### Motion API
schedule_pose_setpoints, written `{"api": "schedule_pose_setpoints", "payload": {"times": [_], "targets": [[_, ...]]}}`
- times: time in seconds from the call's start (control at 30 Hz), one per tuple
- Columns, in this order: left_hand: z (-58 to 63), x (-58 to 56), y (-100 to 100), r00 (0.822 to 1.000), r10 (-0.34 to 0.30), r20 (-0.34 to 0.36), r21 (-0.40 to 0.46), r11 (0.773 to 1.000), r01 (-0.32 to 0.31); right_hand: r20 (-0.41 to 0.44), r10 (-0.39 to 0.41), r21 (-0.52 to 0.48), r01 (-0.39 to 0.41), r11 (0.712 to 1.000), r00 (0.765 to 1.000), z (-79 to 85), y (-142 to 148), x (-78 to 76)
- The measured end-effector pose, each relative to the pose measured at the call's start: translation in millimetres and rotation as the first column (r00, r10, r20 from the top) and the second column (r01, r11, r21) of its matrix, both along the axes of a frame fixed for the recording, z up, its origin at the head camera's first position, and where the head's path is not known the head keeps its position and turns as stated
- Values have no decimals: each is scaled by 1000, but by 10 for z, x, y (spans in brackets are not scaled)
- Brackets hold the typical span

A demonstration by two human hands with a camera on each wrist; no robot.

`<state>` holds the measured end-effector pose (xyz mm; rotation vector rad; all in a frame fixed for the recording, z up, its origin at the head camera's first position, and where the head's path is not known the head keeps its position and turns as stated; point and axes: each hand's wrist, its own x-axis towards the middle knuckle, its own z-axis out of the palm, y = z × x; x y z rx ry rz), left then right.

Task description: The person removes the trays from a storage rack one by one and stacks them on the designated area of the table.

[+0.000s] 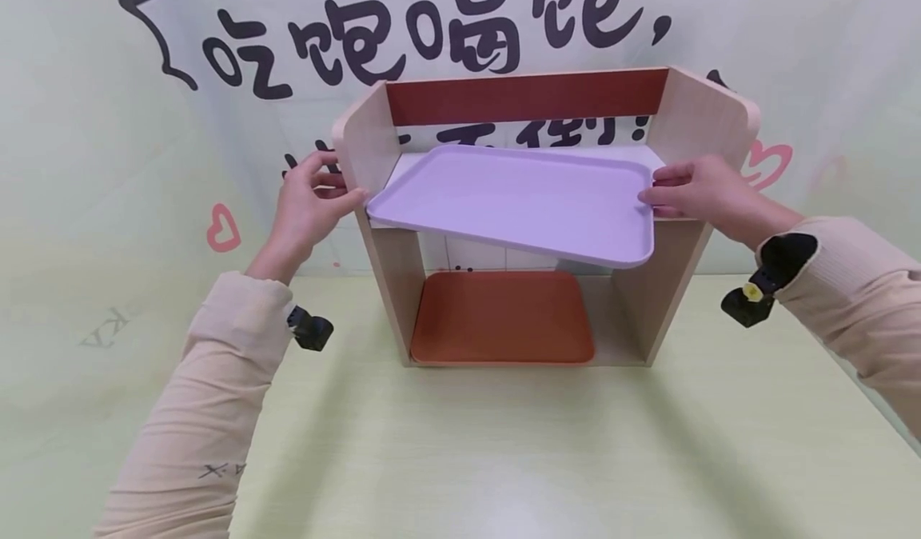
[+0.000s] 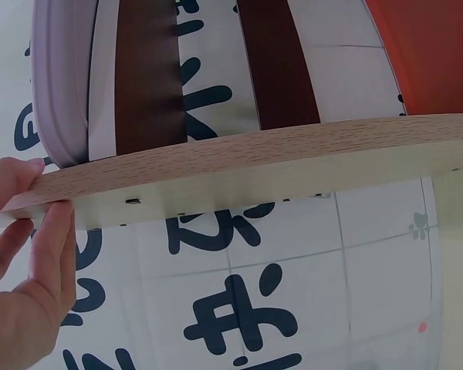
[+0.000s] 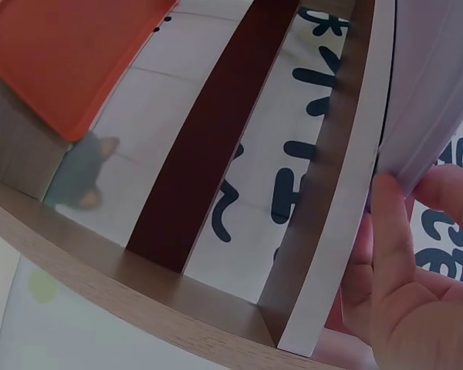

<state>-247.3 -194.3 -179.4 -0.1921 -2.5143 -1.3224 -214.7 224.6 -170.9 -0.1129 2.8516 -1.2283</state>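
A purple tray [image 1: 525, 199] lies askew on the upper level of a small wooden shelf [image 1: 629, 283], its near right corner jutting out past the front edge. With thumb and fingers, my right hand [image 1: 708, 191] pinches the tray's right rim; in the right wrist view the fingers [image 3: 392, 231] are at the tray's edge beside the white shelf board [image 3: 347, 177]. My left hand [image 1: 305, 203] grips the shelf's left side panel [image 2: 239, 166], thumb at the front edge near the tray's left corner and fingers along the outer face.
On the shelf's lower level lies an orange-red tray [image 1: 504, 319], toward the left side. The shelf stands on a pale table [image 1: 489, 443] against a printed wall cloth [image 1: 180, 147] with large dark characters. A dark red bar [image 1: 525, 97] spans the shelf's top back.
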Motion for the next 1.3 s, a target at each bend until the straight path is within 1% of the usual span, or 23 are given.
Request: {"api": "schedule_pose_setpoints", "payload": {"times": [0.17, 0.27, 0.6, 0.7, 0.93, 1.0, 1.07, 1.2, 1.3], "targets": [[6, -2, 13, 1000, -8, 4, 4, 1000, 8, 0, -25, -5, 25, 1000, 1000, 11, -13, -60], [10, -8, 18, 1000, -11, 4, 4, 1000, 11, -4, -42, -1, 42, 999, 999, 0, -17, -65], [31, -14, 46, 1000, -12, 6, -1, 1000, 12, -32, -46, -12, 46, 999, 998, -24, 8, -11], [30, -16, 43, 1000, -11, 8, -1, 1000, 11, -30, -47, -15, 47, 999, 998, -31, 7, 16], [5, -13, 8, 1000, 0, 2, 2, 1000, 0, -23, -45, -73, 43, 996, 999, -49, -7, 67], [-2, -10, 0, 1000, 1, 3, 3, 1000, -1, -28, -46, -76, 44, 996, 999, -57, -16, 87], [-8, -7, -4, 1000, 0, 3, 3, 1000, 0, -34, -48, -59, 46, 997, 998, -68, -21, 117], [-9, -7, -4, 1000, -2, -2, 1, 1000, 2, -54, -49, -59, 46, 997, 997, -103, -17, 198], [-6, -9, -4, 1000, -3, -7, -2, 1000, 3, -68, -52, -99, 45, 994, 996, -131, -18, 263]]}}
